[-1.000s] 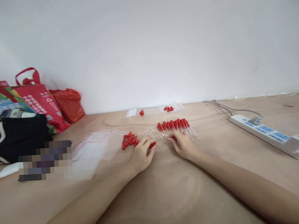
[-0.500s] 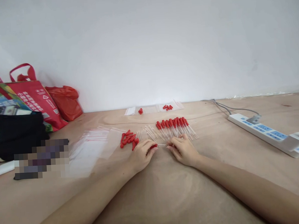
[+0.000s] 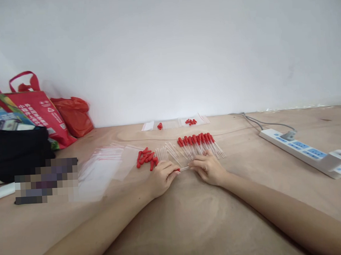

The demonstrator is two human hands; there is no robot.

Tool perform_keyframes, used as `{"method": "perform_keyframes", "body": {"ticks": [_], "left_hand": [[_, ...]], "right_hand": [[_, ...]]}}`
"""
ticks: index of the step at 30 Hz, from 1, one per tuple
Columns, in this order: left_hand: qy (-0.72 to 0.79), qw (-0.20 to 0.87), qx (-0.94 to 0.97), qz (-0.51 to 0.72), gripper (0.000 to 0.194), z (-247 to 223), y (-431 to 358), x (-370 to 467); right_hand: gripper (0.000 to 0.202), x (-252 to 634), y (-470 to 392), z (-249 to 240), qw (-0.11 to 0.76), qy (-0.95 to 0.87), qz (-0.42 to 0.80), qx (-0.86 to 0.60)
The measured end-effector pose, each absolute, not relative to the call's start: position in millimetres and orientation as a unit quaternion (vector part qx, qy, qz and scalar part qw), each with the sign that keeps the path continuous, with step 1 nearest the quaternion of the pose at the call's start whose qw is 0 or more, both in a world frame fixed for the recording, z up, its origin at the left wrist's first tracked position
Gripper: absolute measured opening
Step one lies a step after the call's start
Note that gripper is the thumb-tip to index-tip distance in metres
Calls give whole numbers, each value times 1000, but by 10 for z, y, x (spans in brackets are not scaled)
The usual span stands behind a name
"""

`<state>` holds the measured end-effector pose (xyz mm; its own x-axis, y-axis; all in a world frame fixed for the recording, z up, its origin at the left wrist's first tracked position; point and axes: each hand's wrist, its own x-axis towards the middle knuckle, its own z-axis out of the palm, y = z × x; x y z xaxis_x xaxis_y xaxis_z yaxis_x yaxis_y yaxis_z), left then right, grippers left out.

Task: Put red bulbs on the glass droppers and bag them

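My left hand is closed on a red rubber bulb, most of it hidden by the fingers. A thin clear tube runs from the bulb to my right hand, whose fingertips pinch its other end. Loose red bulbs lie just beyond my left hand. Bare clear tubes lie side by side to the right of them. Behind my right hand is a row of tubes fitted with red bulbs, their bulb ends pointing toward the wall.
Clear plastic bags lie left of the loose bulbs. A bag with tubes and bulbs lies by the wall. Red shopping bags and a black bag stand at left. A white power strip with cables is at right.
The tube and bulb between my hands have tilted, the bulb end now slightly lower. My right hand has shifted slightly left and up; less of the bulb shows at my left fingertips.
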<state>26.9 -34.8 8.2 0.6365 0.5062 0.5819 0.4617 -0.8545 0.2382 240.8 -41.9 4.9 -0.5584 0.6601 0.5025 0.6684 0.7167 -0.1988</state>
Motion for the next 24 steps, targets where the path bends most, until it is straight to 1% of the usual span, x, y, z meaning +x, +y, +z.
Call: {"method": "perform_keyframes", "body": {"ticks": [10,16,24], "left_hand": [[275,20,909,314,21,81,-350,266],[269,18,911,312,24,65,-335,260],[256,15,916,309,21,91,-374,275]], "right_hand": [[20,2393,-462,71,252,-883,-60,-392],[20,2376,-487,81,254,-884,-41,-390],[23,2316,-526,80,259,-879,10,-401]]}}
